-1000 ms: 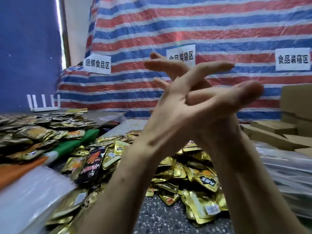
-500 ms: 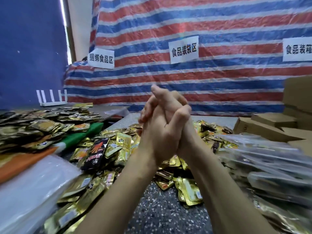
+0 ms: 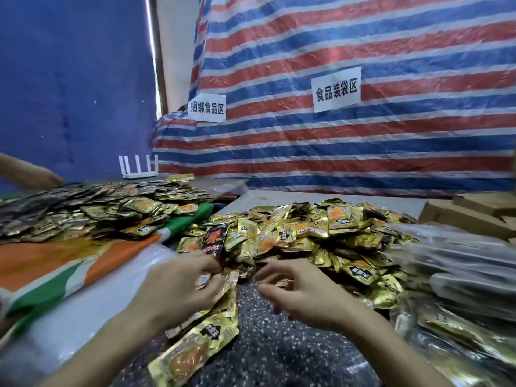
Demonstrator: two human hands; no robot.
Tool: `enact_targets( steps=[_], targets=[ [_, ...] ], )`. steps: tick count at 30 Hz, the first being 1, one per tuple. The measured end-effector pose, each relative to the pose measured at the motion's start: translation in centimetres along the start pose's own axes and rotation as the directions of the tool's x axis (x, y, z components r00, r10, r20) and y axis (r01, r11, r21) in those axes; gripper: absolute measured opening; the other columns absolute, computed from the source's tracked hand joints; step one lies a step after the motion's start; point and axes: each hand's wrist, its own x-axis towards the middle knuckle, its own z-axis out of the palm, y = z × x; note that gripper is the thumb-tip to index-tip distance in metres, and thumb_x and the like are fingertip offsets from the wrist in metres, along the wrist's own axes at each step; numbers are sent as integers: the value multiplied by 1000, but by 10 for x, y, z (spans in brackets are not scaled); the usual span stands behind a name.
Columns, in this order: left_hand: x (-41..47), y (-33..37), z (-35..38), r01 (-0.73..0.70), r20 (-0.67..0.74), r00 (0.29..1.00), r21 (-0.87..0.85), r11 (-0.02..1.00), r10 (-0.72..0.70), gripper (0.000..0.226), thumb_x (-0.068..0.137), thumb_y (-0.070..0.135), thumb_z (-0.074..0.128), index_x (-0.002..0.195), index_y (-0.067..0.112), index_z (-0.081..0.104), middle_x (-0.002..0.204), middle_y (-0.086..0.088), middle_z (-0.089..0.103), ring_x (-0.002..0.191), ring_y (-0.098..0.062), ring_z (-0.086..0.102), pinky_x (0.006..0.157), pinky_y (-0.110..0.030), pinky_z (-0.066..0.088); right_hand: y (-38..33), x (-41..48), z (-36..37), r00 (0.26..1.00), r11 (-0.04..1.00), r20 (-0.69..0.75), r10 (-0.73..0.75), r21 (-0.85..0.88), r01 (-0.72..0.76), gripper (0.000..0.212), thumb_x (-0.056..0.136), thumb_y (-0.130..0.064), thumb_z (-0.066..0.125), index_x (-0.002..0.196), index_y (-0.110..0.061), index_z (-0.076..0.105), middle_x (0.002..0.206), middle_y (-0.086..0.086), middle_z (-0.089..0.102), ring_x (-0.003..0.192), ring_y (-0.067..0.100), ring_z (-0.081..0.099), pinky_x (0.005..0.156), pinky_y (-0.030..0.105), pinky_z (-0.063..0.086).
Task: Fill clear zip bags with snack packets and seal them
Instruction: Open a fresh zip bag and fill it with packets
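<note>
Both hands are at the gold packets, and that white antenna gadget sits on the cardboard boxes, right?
Not quite. The left hand and right hand are at the gold packets, but the head view shows the white antenna gadget far left, against the blue wall, not on the cardboard boxes.

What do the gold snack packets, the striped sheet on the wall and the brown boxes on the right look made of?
Gold snack packets: likely metallised plastic film, glossy; they glint and crinkle. Striped sheet: probably woven plastic tarpaulin, slight sheen, creased. Brown boxes: seemingly matte cardboard, dull flat faces.
</note>
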Motion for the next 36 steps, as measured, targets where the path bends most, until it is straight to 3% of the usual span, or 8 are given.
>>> enact_targets(
  steps=[4, 10, 15, 19, 22, 26, 31, 36],
  targets=[
    [-20, -77, 13, 336, 46, 926, 354, 873, -375, 39, 99, 49, 47, 127, 25, 60, 132, 7, 59, 119, -18, 57, 90, -33, 47, 23, -28, 14, 995, 992, -32, 92, -81, -94, 24, 95, -43, 62, 118, -35, 60, 108, -15, 64, 87, -4, 63, 71, 12, 46],
    [-42, -114, 31, 415, -15, 885, 478, 774, -465, 34, 93, 33, 51, 66, 13, 47, 63, -1, 54, 69, -24, 61, 58, -32, 36, 39, -58, 36, 977, 976, -30, 211, -53, -212, 32, 93, -40, 64, 123, -35, 54, 112, -14, 59, 97, 3, 64, 87, 20, 54],
    [-34, -105, 18, 529, 21, 831, 280, 801, -556, 49, 81, 46, 78, 52, 17, 52, 48, 5, 53, 49, -18, 51, 56, -26, 34, 51, -68, 45, 950, 974, -216, 224, 28, -223, 15, 94, -30, 65, 108, -33, 61, 102, -10, 67, 89, 1, 65, 78, 15, 53],
    [-23, -95, 2, 592, -102, 804, 63, 803, -585, 52, 97, 32, 63, 52, 12, 47, 47, -2, 48, 48, -25, 51, 57, -31, 39, 54, -74, 48, 925, 985, -341, 167, 96, -143, 8, 95, -22, 64, 98, -29, 65, 93, -4, 69, 83, 2, 65, 72, 16, 51],
    [-24, -53, -1, 487, -308, 804, -150, 860, -509, 27, 99, 27, 59, 73, 22, 62, 66, 7, 63, 60, -22, 61, 60, -38, 53, 55, -76, 49, 921, 984, -363, 144, 148, -96, 8, 95, -22, 65, 100, -28, 64, 94, -2, 68, 83, 9, 66, 74, 22, 54],
    [-20, 33, 13, 68, -377, 869, -552, 831, -321, 24, 97, 8, 60, 89, 31, 54, 83, 17, 63, 61, -9, 65, 45, -24, 52, 51, -77, 45, 907, 918, -391, 154, 397, 16, 20, 93, -21, 69, 112, -20, 62, 104, 9, 69, 81, 20, 70, 66, 29, 57],
    [-21, 110, 71, -107, -290, 954, -551, 828, -70, 32, 96, -8, 51, 88, 23, 51, 73, 2, 54, 57, -4, 53, 51, -20, 45, 46, -78, 30, 887, 618, -415, 201, 756, 214, 49, 86, -41, 60, 124, -10, 58, 114, 16, 70, 97, 33, 69, 72, 41, 57],
    [-39, 121, 114, -82, -47, 997, -568, 819, 68, 38, 99, -8, 44, 132, 5, 60, 114, 5, 66, 90, 1, 66, 82, -16, 56, 48, -79, 33, 873, 797, -440, 213, 595, 105, 86, 56, -72, 76, 105, -4, 57, 95, 8, 69, 79, 18, 68, 71, 31, 58]
  ],
)
